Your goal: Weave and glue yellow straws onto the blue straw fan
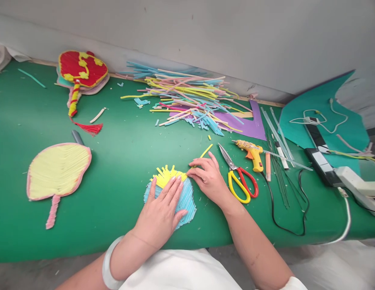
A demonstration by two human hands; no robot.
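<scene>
A blue panel made of pipe cleaners laid side by side sits at the front of the table. Short yellow pipe cleaner pieces fan out along its upper edge. My left hand lies flat on the panel, fingers stretched over the yellow pieces and hiding part of them. At the panel's upper right edge, my right hand pinches a yellow pipe cleaner, whose free end sticks up past the fingers. Scissors with one red and one yellow handle lie just right of that hand.
A pile of coloured pipe cleaners lies at the back, partly over purple card. To the right are a yellow glue gun, its black cord and a power strip. A pale yellow fan and a red fan lie left.
</scene>
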